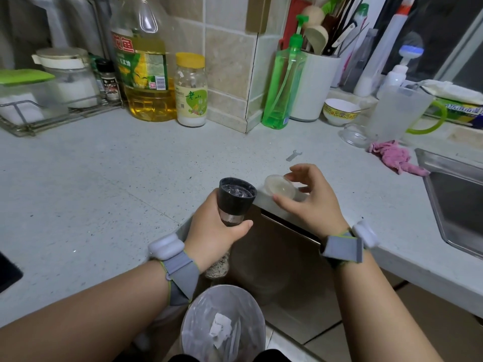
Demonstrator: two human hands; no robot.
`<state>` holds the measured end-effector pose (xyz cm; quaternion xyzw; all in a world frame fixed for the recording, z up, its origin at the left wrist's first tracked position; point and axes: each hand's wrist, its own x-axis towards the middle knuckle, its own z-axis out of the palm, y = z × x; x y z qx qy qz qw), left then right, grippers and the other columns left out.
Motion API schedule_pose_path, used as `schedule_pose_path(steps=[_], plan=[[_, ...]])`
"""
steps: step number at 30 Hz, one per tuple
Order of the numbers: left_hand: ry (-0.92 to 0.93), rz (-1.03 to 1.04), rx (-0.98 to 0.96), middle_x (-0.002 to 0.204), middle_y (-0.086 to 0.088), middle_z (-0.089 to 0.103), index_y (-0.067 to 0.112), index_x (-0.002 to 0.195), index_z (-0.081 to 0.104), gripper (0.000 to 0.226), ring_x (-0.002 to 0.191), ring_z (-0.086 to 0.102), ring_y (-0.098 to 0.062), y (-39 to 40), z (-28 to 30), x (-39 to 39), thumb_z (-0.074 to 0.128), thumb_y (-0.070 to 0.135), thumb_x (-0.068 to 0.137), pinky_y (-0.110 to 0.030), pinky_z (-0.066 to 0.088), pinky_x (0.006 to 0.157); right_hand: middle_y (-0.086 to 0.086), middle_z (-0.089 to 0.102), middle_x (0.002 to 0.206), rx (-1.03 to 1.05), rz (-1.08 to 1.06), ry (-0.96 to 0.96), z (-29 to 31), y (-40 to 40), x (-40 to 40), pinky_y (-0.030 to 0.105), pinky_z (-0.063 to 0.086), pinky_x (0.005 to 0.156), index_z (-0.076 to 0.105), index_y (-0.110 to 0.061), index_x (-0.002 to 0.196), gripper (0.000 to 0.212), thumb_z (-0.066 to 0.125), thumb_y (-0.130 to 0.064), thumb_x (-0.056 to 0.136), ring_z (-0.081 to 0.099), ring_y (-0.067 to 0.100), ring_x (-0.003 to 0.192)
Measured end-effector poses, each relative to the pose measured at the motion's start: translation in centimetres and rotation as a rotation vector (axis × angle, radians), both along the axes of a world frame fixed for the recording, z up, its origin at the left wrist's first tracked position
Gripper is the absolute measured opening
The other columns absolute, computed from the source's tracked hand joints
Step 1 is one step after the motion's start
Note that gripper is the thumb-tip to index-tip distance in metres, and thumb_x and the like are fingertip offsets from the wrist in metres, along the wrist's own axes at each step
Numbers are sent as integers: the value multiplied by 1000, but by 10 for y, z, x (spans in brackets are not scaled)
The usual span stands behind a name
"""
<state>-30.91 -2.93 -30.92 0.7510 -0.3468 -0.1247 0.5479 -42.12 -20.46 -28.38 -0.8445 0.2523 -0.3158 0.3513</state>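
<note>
- Grey speckled desk (104, 192) runs in an L along a tiled wall, and its front edge folds into an inner corner right where the person stands
- Left hand (214, 231) grips a pepper grinder (235, 202), with the fingers (243, 227) curled round its metal band and glass body
- Grinder is held just off the front edge at that inner corner, not touching the desk; its black grinding end points up, and the glass end with the peppercorns shows below the hand
- Right hand (311, 202) pinches a clear cap (279, 188) between thumb and fingertips, the other fingers (295, 176) loosely bent above it
- Cap hangs over the front edge at the inner corner, just beside the black end of the grinder and apart from it
- Both wrists wear grey straps with a white unit
- Waste bin (188, 309) with a pale liner stands on the floor below the hands
- Against the back edge stand an oil bottle (145, 74) and a yellow-lidded jar (190, 92), with a wire rack (52, 118) towards the far left end
- Green soap bottle (283, 82) and a white utensil holder (313, 87) fill the back corner
- Small flat wrench (294, 155) lies on the desk beyond the right hand
- Pink cloth (397, 158) lies near the sink (449, 199) at the right end
</note>
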Motion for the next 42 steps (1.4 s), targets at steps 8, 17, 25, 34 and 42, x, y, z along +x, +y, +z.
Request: schedule_pose_path(steps=[8,17,25,34,42], plan=[[-9,-15,-12,93,5,69,34,98,51,47,86,62,0,-2,-2,0,85,21,69,1,41,65,-5,59,106,-172,136,56,22,37,-8,10,41,87,43,-19,117,63,80,-28,66,59,8,102],[-12,-49,7,89,9,65,32,97,52,45,79,59,6,-2,-4,1,85,21,69,-4,43,62,9,58,109,143,255,-215,20,45,1,46,49,101,36,-12,116,63,77,-16,68,65,19,112],[-12,-154,15,103,10,69,29,115,55,54,96,65,-3,-6,-14,4,81,32,68,-31,55,83,5,63,110,242,273,-174,16,51,4,29,48,99,43,-11,127,68,79,-17,70,64,8,102],[-18,-170,15,113,15,68,32,123,53,62,104,62,3,-6,-17,5,82,27,69,-25,52,89,4,69,108,261,289,-149,17,56,11,46,46,102,45,-18,129,71,79,-34,69,64,19,103],[-18,-162,-23,111,14,68,31,121,54,60,104,63,1,-6,-16,4,81,26,67,-32,54,90,4,68,109,395,293,-172,11,61,18,39,51,96,46,-19,129,75,79,-38,65,65,19,105]])
